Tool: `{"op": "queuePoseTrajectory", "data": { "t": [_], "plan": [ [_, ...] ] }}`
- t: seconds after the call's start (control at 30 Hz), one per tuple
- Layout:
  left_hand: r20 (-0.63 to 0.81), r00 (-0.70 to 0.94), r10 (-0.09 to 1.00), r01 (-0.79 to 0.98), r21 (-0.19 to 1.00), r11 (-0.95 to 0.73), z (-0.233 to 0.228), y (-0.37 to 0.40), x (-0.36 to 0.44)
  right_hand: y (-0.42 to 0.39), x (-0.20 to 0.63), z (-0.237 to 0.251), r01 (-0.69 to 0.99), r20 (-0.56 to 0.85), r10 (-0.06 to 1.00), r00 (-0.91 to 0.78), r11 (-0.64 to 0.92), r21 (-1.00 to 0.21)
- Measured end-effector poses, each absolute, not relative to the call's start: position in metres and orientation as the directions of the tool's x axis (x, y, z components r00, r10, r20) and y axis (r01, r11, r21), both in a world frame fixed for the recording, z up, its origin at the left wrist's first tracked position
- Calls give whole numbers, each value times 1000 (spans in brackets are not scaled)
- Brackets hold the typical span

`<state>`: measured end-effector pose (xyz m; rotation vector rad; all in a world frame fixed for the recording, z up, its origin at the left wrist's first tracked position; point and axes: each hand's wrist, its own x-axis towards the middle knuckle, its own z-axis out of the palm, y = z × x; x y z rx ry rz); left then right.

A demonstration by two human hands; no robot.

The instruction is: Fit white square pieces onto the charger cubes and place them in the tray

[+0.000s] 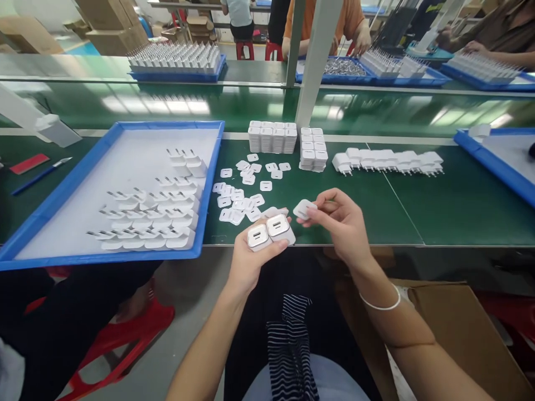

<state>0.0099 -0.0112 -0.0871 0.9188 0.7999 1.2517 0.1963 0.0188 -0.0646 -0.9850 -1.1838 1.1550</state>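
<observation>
White, glossy chargers [271, 232] sit gripped in the left hand [251, 259]; right hand [340, 223] pinches a cap [304, 209].

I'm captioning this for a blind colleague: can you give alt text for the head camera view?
The left hand holds two white chargers while the right hand pinches a small white cover beside them, above a green bench with loose covers and a blue tray.

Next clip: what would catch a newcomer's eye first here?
Front and centre, the left hand grips two white chargers side by side, while the right hand pinches a small white cap beside them. To the left, a blue tray holds rows of white plugs, and loose caps lie scattered on the green table.
</observation>
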Motion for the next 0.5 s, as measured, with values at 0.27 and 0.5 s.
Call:
{"op": "queuePoseTrajectory", "data": {
  "t": [0.27, 0.5],
  "plan": [
    [-69, 39, 997, -683, 726, 77, -94, -20, 48, 9, 152, -88, -384, 78, 975, 210, 156, -910],
    [-110, 4, 994, -587, 804, 92, -93, -15, 36, 8, 164, -89, -262, 115, 989, 91, 135, -956]
  ]
}}
